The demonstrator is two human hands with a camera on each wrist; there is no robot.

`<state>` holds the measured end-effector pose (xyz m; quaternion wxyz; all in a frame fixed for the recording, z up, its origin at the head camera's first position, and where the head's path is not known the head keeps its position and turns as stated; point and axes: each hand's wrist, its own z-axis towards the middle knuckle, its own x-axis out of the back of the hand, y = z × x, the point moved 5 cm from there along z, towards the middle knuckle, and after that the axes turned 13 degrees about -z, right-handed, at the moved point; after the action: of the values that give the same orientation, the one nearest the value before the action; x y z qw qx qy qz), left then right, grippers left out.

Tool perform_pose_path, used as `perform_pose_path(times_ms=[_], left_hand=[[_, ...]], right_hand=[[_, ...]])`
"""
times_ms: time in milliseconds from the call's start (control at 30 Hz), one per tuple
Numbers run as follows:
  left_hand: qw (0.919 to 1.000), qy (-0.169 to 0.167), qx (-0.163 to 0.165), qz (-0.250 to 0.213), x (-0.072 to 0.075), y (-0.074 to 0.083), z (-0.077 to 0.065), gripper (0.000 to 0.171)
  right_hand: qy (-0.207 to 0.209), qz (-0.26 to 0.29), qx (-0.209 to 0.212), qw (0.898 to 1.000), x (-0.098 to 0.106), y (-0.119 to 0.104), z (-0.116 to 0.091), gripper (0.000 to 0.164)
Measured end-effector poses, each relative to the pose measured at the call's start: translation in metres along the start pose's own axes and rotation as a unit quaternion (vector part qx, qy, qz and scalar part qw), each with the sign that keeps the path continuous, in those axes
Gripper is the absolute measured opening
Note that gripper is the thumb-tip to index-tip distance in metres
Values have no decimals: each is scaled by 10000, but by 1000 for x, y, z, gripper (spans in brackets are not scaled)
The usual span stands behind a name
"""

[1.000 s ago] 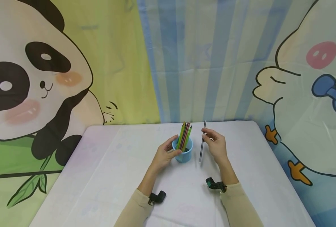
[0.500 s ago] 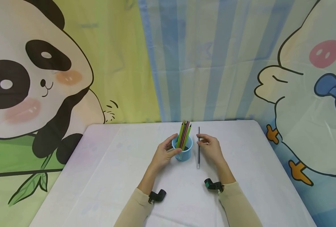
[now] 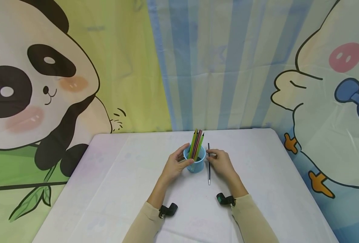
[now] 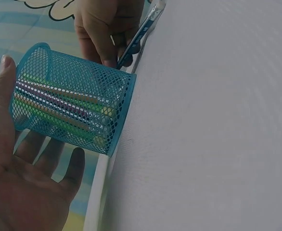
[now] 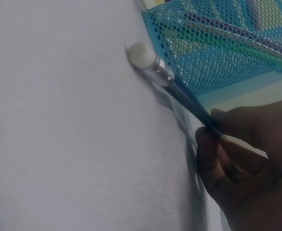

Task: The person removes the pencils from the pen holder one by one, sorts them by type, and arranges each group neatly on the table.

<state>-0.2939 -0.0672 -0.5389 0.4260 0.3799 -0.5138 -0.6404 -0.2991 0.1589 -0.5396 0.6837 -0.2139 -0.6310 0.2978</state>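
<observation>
Dark slim pencil (image 3: 209, 172): R hand (image 3: 223, 164) pinches it, white eraser (image 5: 141, 55) below grip. L hand (image 3: 173, 167) holds blue cyl. mesh cup (image 3: 200, 166) left of grip, prob. steadying.

The white table (image 3: 130, 182) bears a blue cup (image 3: 199, 166).

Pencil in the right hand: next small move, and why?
Probably raise the eraser-tipped pencil above the blue mesh cup's rim: the right hand pinches it just outside the cup, which the left hand holds and where other pencils stand.
</observation>
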Motion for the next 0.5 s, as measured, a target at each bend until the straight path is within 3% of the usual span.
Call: perform_pose_path(times_ms=[167,500], left_hand=[[10000,-19,13,-5,0,1,-1,76],[10000,25,-4,77,-1,2,-2,73]], right_hand=[[-205,-314,-48,9993,-4,-1,-2,35],[-107,-919,218,9955,-6,-10,-4,30]])
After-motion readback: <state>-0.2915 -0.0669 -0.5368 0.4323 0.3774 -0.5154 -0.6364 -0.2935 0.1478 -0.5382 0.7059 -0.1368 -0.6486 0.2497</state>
